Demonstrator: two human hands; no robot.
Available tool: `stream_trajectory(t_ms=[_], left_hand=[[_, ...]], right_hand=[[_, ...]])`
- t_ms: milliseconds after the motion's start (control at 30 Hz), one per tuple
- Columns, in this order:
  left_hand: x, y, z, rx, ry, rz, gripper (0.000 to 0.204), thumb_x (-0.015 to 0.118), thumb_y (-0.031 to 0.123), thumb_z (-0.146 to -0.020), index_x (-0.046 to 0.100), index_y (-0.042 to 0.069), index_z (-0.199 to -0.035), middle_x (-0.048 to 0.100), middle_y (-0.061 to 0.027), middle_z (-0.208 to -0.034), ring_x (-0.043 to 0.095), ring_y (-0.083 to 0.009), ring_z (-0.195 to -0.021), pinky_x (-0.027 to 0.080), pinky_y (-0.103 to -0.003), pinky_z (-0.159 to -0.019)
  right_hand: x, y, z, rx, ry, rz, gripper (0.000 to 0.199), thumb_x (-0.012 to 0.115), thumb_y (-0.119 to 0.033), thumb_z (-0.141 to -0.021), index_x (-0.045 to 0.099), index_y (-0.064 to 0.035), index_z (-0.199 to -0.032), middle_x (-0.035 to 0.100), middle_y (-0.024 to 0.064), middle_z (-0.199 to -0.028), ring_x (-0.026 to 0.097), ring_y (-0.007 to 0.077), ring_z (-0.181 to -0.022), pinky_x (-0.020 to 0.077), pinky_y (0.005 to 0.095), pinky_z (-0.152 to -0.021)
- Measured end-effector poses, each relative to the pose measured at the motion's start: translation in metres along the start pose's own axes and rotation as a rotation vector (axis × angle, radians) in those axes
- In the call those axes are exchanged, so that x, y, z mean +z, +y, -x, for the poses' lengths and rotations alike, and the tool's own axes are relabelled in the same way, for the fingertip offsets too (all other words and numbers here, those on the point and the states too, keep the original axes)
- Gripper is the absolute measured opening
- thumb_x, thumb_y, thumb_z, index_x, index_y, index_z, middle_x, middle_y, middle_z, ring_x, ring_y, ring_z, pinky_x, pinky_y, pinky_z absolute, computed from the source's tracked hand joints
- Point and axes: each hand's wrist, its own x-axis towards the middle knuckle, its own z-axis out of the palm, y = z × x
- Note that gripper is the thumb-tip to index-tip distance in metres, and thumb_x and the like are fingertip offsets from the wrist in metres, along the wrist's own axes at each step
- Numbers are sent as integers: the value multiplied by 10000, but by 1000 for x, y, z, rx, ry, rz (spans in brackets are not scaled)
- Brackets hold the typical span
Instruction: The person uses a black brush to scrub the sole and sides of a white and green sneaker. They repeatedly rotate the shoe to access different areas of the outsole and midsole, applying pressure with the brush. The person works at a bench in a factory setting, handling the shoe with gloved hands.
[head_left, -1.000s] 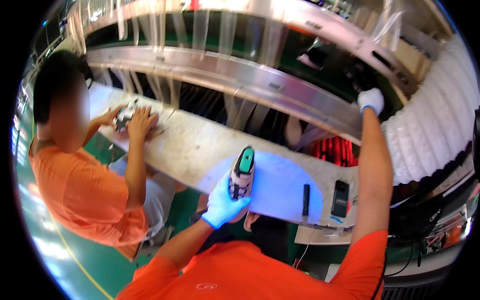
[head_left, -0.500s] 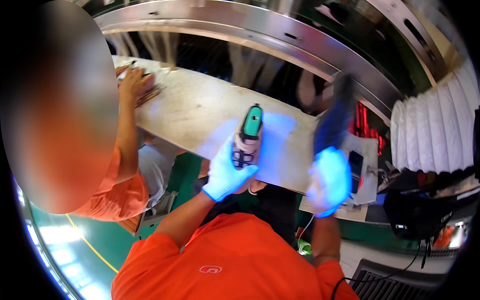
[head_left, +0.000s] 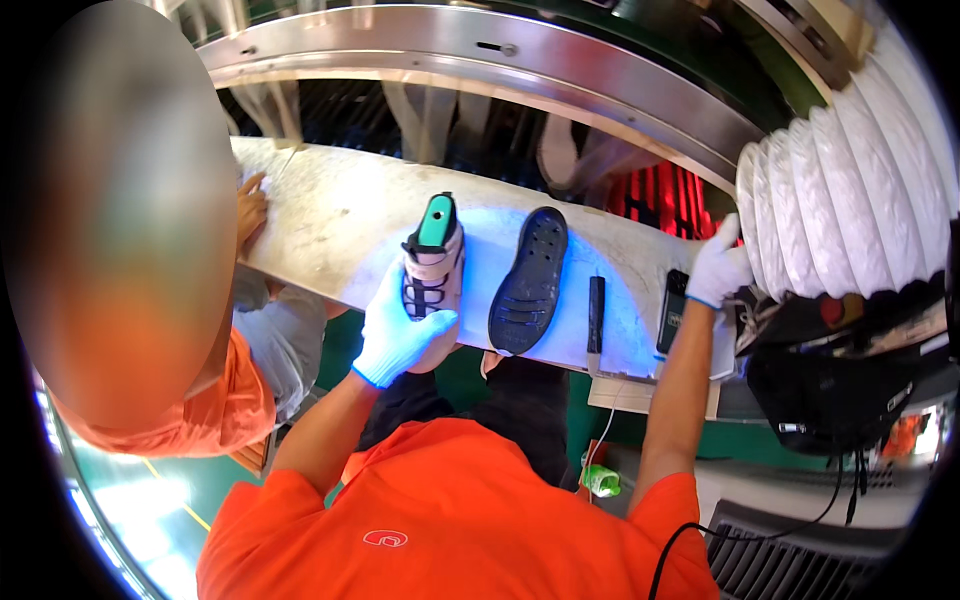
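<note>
Reached a second ago with the right hand into the dark channel behind the metal rail; half a second ago, carried the black sole, blurred, over the right of the bench. Now set down in the blue light, between the shoe and the black-handled tool. Let go and moved off rightward, close by the white ribbed duct; hard to tell whether touching it. Uncovered again, after being hidden half a second ago: the black-handled tool.

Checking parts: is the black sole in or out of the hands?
Out: the black sole lies on the bench, apart from the left hand and right hand.
</note>
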Motion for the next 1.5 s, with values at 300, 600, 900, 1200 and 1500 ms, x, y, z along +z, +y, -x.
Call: stream_trajectory(t_ms=[300, 600, 900, 1200, 1500], left_hand=[[-6, 8, 4, -56, -17, 24, 1034, 973, 255, -775, 472, 33, -1652, 712, -136, -1450, 708, -227, -1293, 550, -408, -1149], [-2, 16, 7, -76, -14, 17, 1025, 984, 279, -779, 485, 39, -1642, 709, -132, -1455, 699, -228, -1312, 546, -411, -1155], [-3, 10, 6, -48, 2, -19, 1021, 986, 258, -778, 479, 48, -1638, 718, -142, -1439, 711, -225, -1285, 561, -405, -1134], [2, -9, 18, 50, 36, 233, 1019, 941, 152, -814, 429, 0, -1682, 679, -155, -1504, 670, -204, -1360, 540, -392, -1167], [1, -37, 19, 93, 60, 161, 1100, 983, 135, -768, 410, -50, -1689, 640, -204, -1557, 644, -285, -1432, 512, -421, -1205]], right_hand=[[77, 31, -80, 319, -256, 124, 552, 734, -375, -1083, 686, 46, -1436, 717, 308, -1404, 672, 490, -1298, 510, 574, -1144], [88, 37, -101, 347, -280, 114, 455, 750, -308, -1074, 729, 34, -1374, 750, 270, -1351, 710, 438, -1251, 545, 536, -1099], [50, -17, -60, 210, 1, -108, 360, 766, -241, -1065, 771, 22, -1311, 784, 233, -1297, 748, 386, -1204, 580, 497, -1054], [-175, -155, 134, -251, -649, -788, 493, 934, -298, -900, 753, -35, -1276, 749, 180, -1276, 689, 443, -1261, 531, 569, -1115], [-217, -151, 202, -323, -825, -638, 347, 913, -113, -854, 799, -37, -1172, 771, 164, -1342, 659, 475, -1381, 521, 597, -1160]])
